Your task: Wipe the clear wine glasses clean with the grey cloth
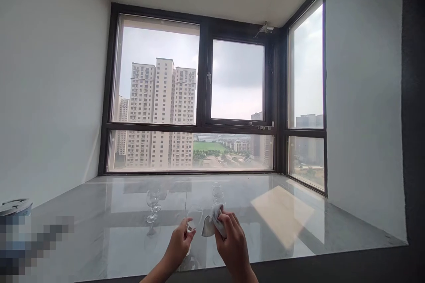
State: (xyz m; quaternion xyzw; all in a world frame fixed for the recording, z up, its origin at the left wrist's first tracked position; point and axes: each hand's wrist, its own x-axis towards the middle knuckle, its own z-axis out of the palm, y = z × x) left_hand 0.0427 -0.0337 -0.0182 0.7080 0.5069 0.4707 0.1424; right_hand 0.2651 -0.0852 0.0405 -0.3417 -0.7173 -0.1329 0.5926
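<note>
My left hand (177, 242) is closed around a clear stemmed glass (195, 215), whose bowl shows above the fingers; part of the stem is hidden behind the hand. Just to the right, my right hand (233, 244) grips a crumpled grey cloth (209, 226), its loose end hanging towards the glass, apart from it as far as I can see. Farther left on the sill stands an upright wine glass (152, 200), with another glass (162, 195) close behind it. Beyond the cloth, a third standing glass (217, 191) is partly covered.
The glossy grey window sill (133, 252) reflects the panes and carries a bright sun patch at right. Dark window frames (189, 128) rise behind it. At the far left edge sits a lidded container (15, 208), partly pixelated. White walls (361, 119) close both sides.
</note>
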